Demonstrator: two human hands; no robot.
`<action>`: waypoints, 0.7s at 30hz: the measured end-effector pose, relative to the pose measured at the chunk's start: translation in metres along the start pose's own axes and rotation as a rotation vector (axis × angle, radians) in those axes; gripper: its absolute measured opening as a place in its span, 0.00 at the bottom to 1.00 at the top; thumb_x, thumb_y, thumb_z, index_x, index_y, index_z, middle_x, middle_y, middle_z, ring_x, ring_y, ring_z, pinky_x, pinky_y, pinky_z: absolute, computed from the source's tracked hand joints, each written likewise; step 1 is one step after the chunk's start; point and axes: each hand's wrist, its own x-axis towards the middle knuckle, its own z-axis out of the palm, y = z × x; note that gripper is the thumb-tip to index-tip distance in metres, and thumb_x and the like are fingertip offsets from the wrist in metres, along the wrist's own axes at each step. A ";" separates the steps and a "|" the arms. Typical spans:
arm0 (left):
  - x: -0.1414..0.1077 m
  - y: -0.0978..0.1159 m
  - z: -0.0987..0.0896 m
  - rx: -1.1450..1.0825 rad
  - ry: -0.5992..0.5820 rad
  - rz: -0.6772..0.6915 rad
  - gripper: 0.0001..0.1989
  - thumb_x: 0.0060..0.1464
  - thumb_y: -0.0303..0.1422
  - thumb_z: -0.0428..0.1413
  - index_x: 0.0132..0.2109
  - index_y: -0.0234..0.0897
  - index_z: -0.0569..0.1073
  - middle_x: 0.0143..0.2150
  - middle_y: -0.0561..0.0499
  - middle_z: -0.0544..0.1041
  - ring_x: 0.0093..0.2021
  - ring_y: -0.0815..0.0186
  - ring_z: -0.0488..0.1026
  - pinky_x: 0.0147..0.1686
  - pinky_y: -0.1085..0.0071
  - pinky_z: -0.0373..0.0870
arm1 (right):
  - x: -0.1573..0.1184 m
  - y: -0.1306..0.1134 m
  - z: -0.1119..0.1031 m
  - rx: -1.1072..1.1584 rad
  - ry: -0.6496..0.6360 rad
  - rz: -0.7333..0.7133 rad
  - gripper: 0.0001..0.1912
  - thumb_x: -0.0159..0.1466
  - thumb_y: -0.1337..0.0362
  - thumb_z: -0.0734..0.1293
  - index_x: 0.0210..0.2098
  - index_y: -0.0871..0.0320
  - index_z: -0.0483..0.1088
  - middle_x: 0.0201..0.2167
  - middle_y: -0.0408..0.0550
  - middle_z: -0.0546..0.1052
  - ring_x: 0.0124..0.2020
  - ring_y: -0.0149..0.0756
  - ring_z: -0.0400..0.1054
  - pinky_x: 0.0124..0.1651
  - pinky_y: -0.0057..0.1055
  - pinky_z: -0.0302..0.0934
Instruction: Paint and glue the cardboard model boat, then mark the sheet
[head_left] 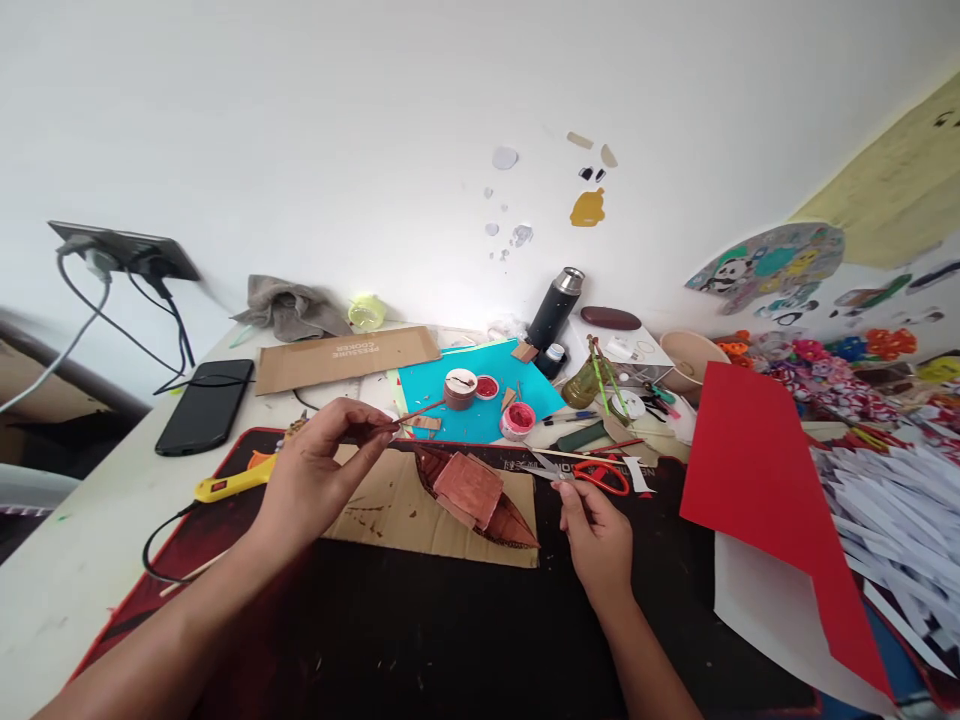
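Note:
My left hand (319, 465) pinches a thin reddish-brown stick (421, 411), whose far end reaches the jar of brown paint (460, 389); whether it is a brush I cannot tell. The fingers of my right hand (600, 540) are curled beside the blades of the orange-handled scissors (604, 478); what they hold, if anything, is unclear. Between the hands, a small brown-painted model boat (469, 490) with a boxy cover lies on a piece of cardboard (375, 510). Behind it stands a pot of red paint (517, 421) on a blue sheet (491, 365).
A yellow glue gun (232, 481) with a cord lies left, by a black phone (205, 410). A black flask (556, 308) stands near the wall. Red card (746, 460) and many white paper strips (892, 520) fill the right side. A dark mat (465, 640) covers the front.

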 end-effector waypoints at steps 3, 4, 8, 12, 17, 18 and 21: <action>-0.005 -0.004 0.000 -0.004 0.016 0.038 0.05 0.66 0.39 0.63 0.42 0.44 0.80 0.41 0.54 0.82 0.38 0.66 0.79 0.42 0.68 0.77 | -0.002 0.003 0.000 0.010 0.019 0.049 0.36 0.69 0.31 0.67 0.37 0.58 0.86 0.17 0.41 0.71 0.18 0.34 0.64 0.23 0.30 0.58; -0.007 -0.005 -0.001 -0.004 0.016 0.045 0.04 0.67 0.38 0.63 0.43 0.44 0.80 0.41 0.53 0.82 0.38 0.66 0.79 0.42 0.68 0.77 | -0.002 0.003 0.001 0.011 0.025 0.061 0.37 0.69 0.30 0.67 0.37 0.58 0.86 0.17 0.41 0.71 0.17 0.34 0.63 0.22 0.30 0.58; -0.010 -0.007 -0.003 -0.021 0.001 0.037 0.04 0.68 0.37 0.63 0.44 0.45 0.80 0.42 0.53 0.81 0.39 0.65 0.79 0.44 0.66 0.76 | -0.003 0.004 0.002 0.006 0.036 0.096 0.38 0.68 0.28 0.67 0.37 0.58 0.86 0.17 0.41 0.70 0.17 0.33 0.61 0.21 0.30 0.55; -0.011 -0.010 0.000 -0.140 0.009 -0.089 0.08 0.64 0.42 0.67 0.44 0.44 0.81 0.42 0.51 0.82 0.41 0.63 0.79 0.44 0.65 0.77 | -0.004 0.005 0.003 0.010 0.037 0.107 0.39 0.67 0.27 0.67 0.37 0.59 0.86 0.17 0.41 0.70 0.17 0.33 0.60 0.21 0.29 0.55; -0.007 -0.014 0.007 -0.357 0.047 -0.392 0.24 0.51 0.55 0.74 0.43 0.41 0.81 0.39 0.49 0.83 0.37 0.61 0.78 0.38 0.66 0.78 | 0.000 0.001 0.002 0.057 0.011 0.093 0.38 0.68 0.28 0.68 0.38 0.59 0.86 0.16 0.41 0.69 0.17 0.33 0.60 0.21 0.29 0.55; -0.006 -0.014 0.008 -0.369 0.047 -0.421 0.26 0.49 0.56 0.74 0.42 0.41 0.81 0.39 0.49 0.83 0.37 0.62 0.78 0.38 0.66 0.78 | 0.002 -0.002 0.001 0.070 0.000 0.087 0.37 0.68 0.28 0.68 0.37 0.58 0.86 0.16 0.41 0.69 0.17 0.33 0.60 0.21 0.29 0.55; -0.005 -0.015 0.011 -0.369 0.046 -0.454 0.27 0.47 0.57 0.75 0.41 0.41 0.81 0.41 0.48 0.84 0.39 0.61 0.80 0.41 0.65 0.79 | 0.015 -0.016 0.001 0.085 -0.040 0.043 0.32 0.70 0.33 0.69 0.37 0.57 0.85 0.17 0.40 0.70 0.17 0.33 0.61 0.22 0.29 0.56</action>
